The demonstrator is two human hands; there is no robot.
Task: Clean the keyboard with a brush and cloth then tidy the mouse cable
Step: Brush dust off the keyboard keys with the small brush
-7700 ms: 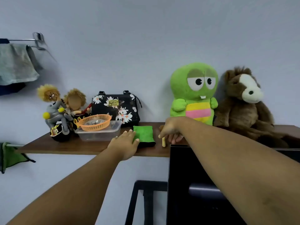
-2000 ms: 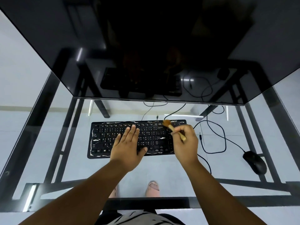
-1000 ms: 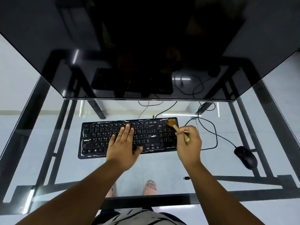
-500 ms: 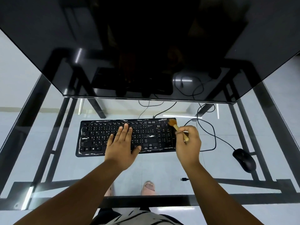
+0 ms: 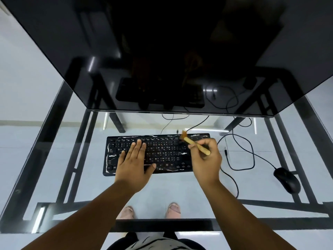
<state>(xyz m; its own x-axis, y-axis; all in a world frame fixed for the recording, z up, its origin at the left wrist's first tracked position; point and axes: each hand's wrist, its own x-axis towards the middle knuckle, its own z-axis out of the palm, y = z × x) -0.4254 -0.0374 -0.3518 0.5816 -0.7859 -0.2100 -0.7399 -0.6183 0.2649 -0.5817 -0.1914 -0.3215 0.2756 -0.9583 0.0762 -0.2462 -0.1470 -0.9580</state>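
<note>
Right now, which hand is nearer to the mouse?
Right. The right hand holds the brush over the keyboard's right end, toward the mouse. The left hand rests flat on the keys, farther away.

Cool, even light filled the scene, bright on the pale floor toward nine o'clock. The dark monitor at twelve o'clock carried small white glints. Straight edges bowed outward near the corners. The brush bristles were smeared by motion blur.

one keyboard, one brush, one mouse, one monitor, two hands.
</note>
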